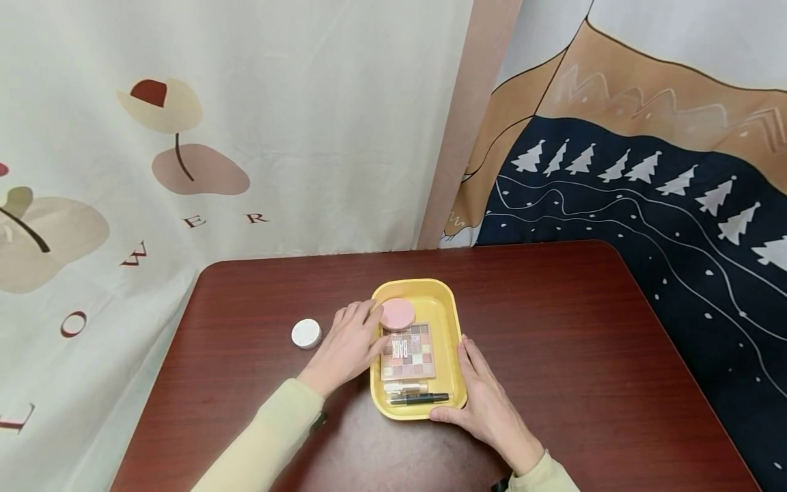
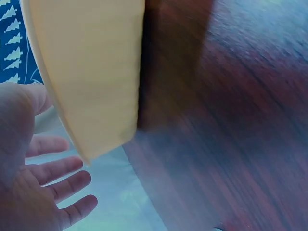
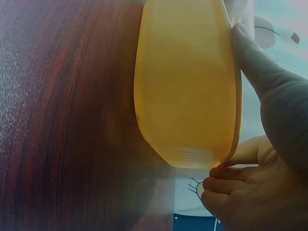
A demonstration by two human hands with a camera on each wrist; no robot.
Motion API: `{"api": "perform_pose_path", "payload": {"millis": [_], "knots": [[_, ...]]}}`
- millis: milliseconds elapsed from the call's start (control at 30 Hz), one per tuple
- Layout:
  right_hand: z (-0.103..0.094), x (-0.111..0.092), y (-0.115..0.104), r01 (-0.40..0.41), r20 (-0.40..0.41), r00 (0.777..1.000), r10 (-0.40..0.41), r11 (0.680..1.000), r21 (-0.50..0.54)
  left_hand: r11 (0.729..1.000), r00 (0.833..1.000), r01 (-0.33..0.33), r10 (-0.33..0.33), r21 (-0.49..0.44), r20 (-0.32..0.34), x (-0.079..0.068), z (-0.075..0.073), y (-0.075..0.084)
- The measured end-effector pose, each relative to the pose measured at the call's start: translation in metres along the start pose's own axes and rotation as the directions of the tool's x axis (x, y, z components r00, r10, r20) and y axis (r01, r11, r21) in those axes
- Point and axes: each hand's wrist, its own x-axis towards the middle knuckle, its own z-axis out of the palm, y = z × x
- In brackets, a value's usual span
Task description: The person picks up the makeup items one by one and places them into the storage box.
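Observation:
A yellow tray (image 1: 447, 342) lies on the table with its long sides pointing away from me. Inside are a round pink compact (image 1: 397, 313), an eyeshadow palette (image 1: 408, 352), a small clear-and-gold tube (image 1: 406, 387) and a slim black cosmetic pen (image 1: 419, 398). My left hand (image 1: 352, 339) is at the tray's left rim, close to the compact, its fingers extended and apart in the left wrist view. At the near right corner, my right hand (image 1: 490, 402) holds the tray, thumb along the near rim and fingertips on the right side.
A small round white-lidded jar (image 1: 306, 333) stands on the dark red table (image 1: 553, 328), left of the tray and beside my left hand. Behind the table hang a pale printed curtain (image 1: 307, 123) and a navy and tan cloth (image 1: 615, 205) at the right.

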Motion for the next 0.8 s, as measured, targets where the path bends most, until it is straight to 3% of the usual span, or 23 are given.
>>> {"api": "perform_pose_path", "payload": {"millis": [233,467,800], "knots": [[0.0,0.0,0.001,0.0,0.001,1.0,0.0,1.0,-0.001,0.999,0.999,0.048,-0.048,-0.022,0.006,-0.007,0.001,-0.007],[0.001,0.0,0.001,0.005,-0.001,1.0,-0.005,1.0,0.0,0.994,0.992,0.107,-0.106,-0.008,0.061,-0.014,0.001,-0.014],[0.0,0.0,0.001,0.008,-0.005,1.0,-0.008,1.0,0.0,0.991,0.99,0.132,-0.133,0.018,0.053,-0.024,0.003,-0.025]]}}
